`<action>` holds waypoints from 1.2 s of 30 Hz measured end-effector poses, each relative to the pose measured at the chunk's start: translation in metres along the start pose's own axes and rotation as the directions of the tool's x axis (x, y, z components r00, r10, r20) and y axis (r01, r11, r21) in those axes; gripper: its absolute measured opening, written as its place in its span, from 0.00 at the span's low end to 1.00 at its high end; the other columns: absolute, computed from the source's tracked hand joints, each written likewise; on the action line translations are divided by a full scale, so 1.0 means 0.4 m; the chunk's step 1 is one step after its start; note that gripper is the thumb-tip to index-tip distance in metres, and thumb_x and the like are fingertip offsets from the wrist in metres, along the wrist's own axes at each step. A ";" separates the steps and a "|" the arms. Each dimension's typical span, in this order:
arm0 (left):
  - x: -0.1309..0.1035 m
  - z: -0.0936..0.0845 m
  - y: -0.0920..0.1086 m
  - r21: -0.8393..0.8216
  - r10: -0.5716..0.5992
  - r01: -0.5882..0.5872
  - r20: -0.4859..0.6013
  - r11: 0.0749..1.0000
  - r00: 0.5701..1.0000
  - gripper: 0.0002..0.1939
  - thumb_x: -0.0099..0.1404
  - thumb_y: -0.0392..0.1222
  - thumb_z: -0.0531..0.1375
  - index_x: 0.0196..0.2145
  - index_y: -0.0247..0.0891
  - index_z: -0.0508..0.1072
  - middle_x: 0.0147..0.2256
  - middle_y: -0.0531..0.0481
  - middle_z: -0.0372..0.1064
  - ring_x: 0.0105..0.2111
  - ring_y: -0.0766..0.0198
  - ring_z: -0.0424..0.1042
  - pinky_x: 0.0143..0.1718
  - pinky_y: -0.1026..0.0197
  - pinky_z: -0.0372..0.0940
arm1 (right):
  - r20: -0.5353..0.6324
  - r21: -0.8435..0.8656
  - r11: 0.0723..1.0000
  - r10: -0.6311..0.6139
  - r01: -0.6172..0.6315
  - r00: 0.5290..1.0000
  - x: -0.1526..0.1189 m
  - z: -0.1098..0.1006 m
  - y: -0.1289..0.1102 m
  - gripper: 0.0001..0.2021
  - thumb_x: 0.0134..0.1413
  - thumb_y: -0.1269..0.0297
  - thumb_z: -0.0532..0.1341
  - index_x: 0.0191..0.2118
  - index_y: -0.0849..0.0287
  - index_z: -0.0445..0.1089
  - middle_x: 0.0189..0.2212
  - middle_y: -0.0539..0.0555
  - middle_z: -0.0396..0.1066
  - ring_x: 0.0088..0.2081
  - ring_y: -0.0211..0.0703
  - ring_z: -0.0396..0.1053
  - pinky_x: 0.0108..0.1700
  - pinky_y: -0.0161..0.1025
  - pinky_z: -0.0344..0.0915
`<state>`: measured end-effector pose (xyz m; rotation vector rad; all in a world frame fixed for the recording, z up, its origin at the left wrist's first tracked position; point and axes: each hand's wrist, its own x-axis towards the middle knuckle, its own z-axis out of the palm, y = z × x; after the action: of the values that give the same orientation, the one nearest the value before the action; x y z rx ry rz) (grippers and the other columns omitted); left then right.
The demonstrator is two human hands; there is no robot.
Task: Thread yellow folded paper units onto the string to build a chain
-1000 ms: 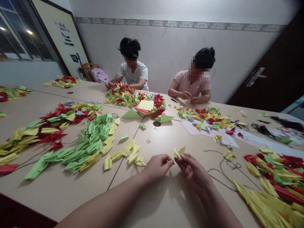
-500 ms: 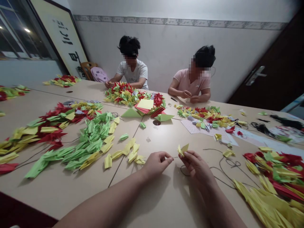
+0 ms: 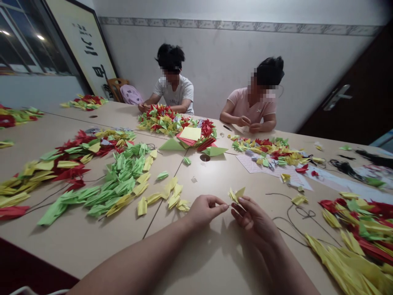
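Note:
My right hand (image 3: 254,217) pinches a small folded yellow paper crane (image 3: 236,194) between thumb and fingers, its pointed wing upward. Close by on the left, the thumb and index finger of my left hand (image 3: 207,211) are pressed together at a thin needle-like thing, mostly hidden in the grip. The fingertips of both hands almost meet just below the crane. A dark cord (image 3: 290,217) loops over the table to the right of my right hand. Several folded yellow pieces (image 3: 175,194) lie left of my left hand.
Strung green papers (image 3: 123,176) and a red-and-yellow heap (image 3: 73,164) lie left; another pile (image 3: 362,221) lies right. Square paper sheets (image 3: 190,133) stand mid-table by a round hole (image 3: 204,157). Two people (image 3: 173,90) work with their hands across the table.
My left fingertips have moved slightly right, up to the right hand. The right hand's fingers have opened out a little below the crane. The view has shifted slightly.

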<state>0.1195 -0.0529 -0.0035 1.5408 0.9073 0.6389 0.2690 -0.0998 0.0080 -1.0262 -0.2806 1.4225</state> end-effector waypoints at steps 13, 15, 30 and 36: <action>0.004 0.002 -0.011 0.106 0.009 -0.014 0.042 0.994 0.999 0.19 0.53 0.51 0.57 0.33 0.32 0.74 0.16 0.58 0.52 0.18 0.72 0.49 0.19 0.68 0.46 | 0.074 0.015 1.000 0.012 -0.013 0.997 -0.006 0.006 0.004 0.09 0.30 0.72 0.69 0.22 0.60 0.69 0.23 0.47 0.71 0.28 0.32 0.69 0.35 0.28 0.68; 0.003 0.001 -0.007 0.116 0.003 -0.009 0.050 0.993 0.999 0.19 0.53 0.52 0.56 0.33 0.32 0.74 0.16 0.57 0.53 0.18 0.72 0.50 0.19 0.68 0.47 | 0.093 0.006 1.000 0.023 -0.024 0.995 -0.006 0.006 0.003 0.08 0.31 0.72 0.69 0.22 0.61 0.69 0.23 0.47 0.71 0.28 0.32 0.69 0.36 0.29 0.69; -0.001 -0.003 -0.002 0.151 0.043 -0.050 0.050 0.987 0.998 0.17 0.55 0.49 0.56 0.33 0.33 0.74 0.18 0.56 0.56 0.19 0.71 0.51 0.21 0.68 0.49 | 0.079 0.005 1.000 0.029 -0.029 0.996 -0.004 0.004 -0.003 0.08 0.30 0.74 0.69 0.22 0.61 0.70 0.23 0.48 0.71 0.27 0.33 0.69 0.35 0.28 0.70; -0.003 -0.005 0.001 0.161 0.033 -0.039 0.039 0.986 0.999 0.17 0.55 0.50 0.56 0.33 0.33 0.74 0.18 0.55 0.58 0.20 0.71 0.53 0.22 0.68 0.50 | 0.053 0.046 0.998 0.031 -0.033 0.998 -0.006 0.001 -0.009 0.09 0.31 0.75 0.68 0.22 0.59 0.69 0.22 0.47 0.71 0.26 0.31 0.69 0.34 0.27 0.70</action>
<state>0.1175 -0.0527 -0.0025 1.7118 0.9238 0.5720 0.2709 -0.1012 0.0118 -0.9602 -0.2686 1.4795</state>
